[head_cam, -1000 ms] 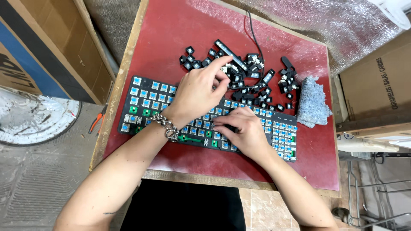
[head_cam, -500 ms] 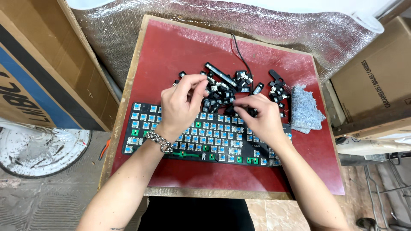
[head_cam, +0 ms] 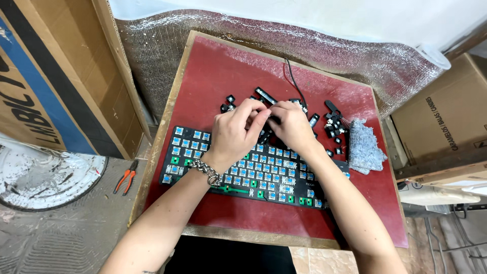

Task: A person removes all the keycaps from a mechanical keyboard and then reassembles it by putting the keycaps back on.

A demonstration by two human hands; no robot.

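Right at the keyboard's [head_cam: 253, 172] far edge: left hand [head_cam: 238, 129] and right hand [head_cam: 291, 124], fingertips touching, pinching something small and dark, likely a keycap, mostly hidden. Keyboard's long axis left-right. Loose keycaps [head_cam: 332, 122] just beyond, over a dozen. One keyboard, one grey cloth [head_cam: 362, 147] to its right, one red surface [head_cam: 213, 71].

Both forearms reach forward from the bottom edge and come together in the middle. The left hand [head_cam: 236, 131] is curled, palm down, with its fingers bent toward the right hand [head_cam: 290, 124]. The fingertips of both hands meet, and the left wrist wears a chain bracelet [head_cam: 207, 171].
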